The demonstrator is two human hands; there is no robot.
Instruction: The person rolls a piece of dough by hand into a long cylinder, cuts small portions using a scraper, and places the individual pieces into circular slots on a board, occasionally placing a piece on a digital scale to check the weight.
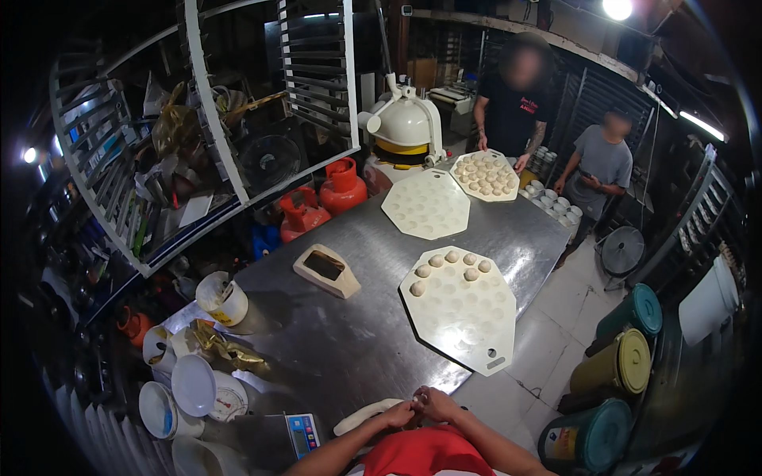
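At the near edge of the worktop (349,341), left hand (402,415) and right hand (435,403) meet, fingers curled, grip contents I cannot tell, beside a pale dough strip (367,416) probably kept within reach; by the right edge, a dimpled board's (456,325) hollows presumably stop dough balls (452,257) rolling.

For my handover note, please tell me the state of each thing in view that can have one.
Left hand, fingers bent
Right hand, fingers bent, close to the left
Dough strip, lying near left hand
Near tray, partly filled, seven dough balls
Middle tray, flat, dimples bare
Far tray, mostly filled, co-worker touching it
Yellow bin, lidded
Ceiling bulb, lit
Floor fan, cannot tell whether spinning
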